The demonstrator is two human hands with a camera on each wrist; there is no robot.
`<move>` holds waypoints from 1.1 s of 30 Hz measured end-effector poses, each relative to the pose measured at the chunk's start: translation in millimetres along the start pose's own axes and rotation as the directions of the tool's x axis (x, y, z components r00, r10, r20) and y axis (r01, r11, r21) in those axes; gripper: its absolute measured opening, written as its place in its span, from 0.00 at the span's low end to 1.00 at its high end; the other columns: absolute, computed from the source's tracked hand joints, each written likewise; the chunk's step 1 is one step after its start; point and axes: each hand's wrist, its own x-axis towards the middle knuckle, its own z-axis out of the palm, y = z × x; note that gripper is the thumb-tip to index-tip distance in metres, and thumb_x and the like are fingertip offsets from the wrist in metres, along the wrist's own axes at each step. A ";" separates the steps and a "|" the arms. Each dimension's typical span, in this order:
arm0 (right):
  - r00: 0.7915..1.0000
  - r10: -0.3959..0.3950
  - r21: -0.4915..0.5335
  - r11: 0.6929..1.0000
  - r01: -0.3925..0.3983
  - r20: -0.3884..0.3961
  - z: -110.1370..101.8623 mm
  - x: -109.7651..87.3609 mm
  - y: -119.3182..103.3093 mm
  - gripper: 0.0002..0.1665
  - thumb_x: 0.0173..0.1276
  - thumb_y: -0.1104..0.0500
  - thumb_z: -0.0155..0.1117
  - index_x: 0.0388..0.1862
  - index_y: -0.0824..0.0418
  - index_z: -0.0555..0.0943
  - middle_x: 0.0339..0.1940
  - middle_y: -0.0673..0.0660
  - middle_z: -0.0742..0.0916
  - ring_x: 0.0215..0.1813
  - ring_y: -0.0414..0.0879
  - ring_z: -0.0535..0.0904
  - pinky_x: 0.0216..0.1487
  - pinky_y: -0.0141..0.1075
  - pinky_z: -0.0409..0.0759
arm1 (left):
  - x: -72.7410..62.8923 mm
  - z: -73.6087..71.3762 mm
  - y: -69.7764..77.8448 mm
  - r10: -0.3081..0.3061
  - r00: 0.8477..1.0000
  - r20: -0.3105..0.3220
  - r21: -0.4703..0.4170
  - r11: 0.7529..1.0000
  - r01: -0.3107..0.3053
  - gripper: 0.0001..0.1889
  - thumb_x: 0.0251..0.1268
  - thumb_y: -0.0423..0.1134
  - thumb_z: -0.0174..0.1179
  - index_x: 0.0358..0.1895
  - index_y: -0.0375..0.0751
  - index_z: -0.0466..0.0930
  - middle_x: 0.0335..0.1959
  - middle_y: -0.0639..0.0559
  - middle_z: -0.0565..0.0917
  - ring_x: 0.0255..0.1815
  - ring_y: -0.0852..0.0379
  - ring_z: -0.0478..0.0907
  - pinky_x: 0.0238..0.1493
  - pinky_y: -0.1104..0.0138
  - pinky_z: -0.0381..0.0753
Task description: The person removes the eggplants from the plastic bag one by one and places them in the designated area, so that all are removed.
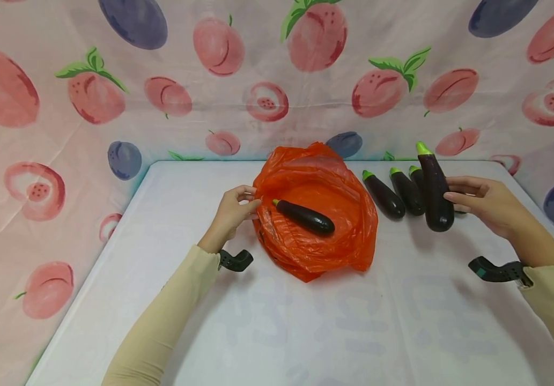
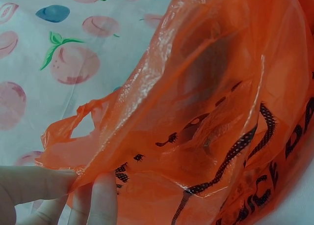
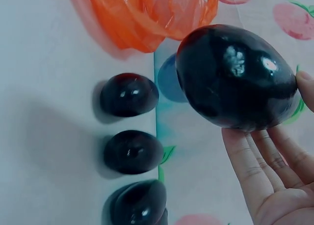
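An orange-red plastic bag (image 1: 349,241) lies with its mouth spread wide in the head view, and one dark eggplant (image 1: 305,217) rests in it. My left hand (image 1: 233,212) pinches the bag's left edge; the left wrist view shows thumb and fingers (image 2: 104,198) on the thin film near a handle loop. To the right, my right hand (image 1: 489,206) grips another eggplant (image 1: 435,187) between thumb and fingers, its green stem end up. In the right wrist view this eggplant (image 3: 235,77) is raised off the table, its blunt end facing the camera.
Several more eggplants (image 1: 384,195) lie in a row on the white table (image 1: 334,332), between the bag and my right hand and partly behind the held one. A fruit-printed cloth (image 1: 315,118) hangs along the table's back edge. Each wrist carries a black camera mount (image 1: 499,269).
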 end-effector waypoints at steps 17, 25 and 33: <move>0.996 0.080 -0.032 0.996 -0.078 0.050 -19.9 -19.6 35.1 0.17 0.70 0.59 0.56 0.45 0.33 0.76 0.42 0.26 0.75 0.42 0.20 0.74 0.38 0.17 0.78 | 0.0 1.8 -0.6 -0.003 1.000 -0.001 0.011 1.000 0.003 0.14 0.64 0.29 0.56 0.52 0.31 0.73 0.40 0.45 0.72 0.27 0.61 0.77 0.47 0.53 0.83; 0.992 0.097 -0.077 0.993 -0.090 0.080 -25.2 -27.0 48.6 0.17 0.70 0.60 0.55 0.46 0.33 0.74 0.42 0.24 0.75 0.42 0.19 0.73 0.37 0.17 0.77 | -0.6 2.0 -1.1 0.003 1.000 0.004 0.013 1.000 -0.004 0.14 0.64 0.29 0.56 0.52 0.31 0.73 0.41 0.43 0.72 0.29 0.60 0.77 0.47 0.54 0.83; 0.979 0.170 -0.160 0.975 -0.152 0.110 -29.3 -31.6 58.8 0.13 0.71 0.54 0.55 0.45 0.32 0.71 0.39 0.21 0.73 0.40 0.18 0.72 0.38 0.20 0.78 | 0.5 1.5 -2.2 0.001 1.000 0.005 0.021 1.000 -0.001 0.14 0.64 0.30 0.56 0.52 0.31 0.72 0.43 0.43 0.73 0.30 0.59 0.77 0.47 0.54 0.84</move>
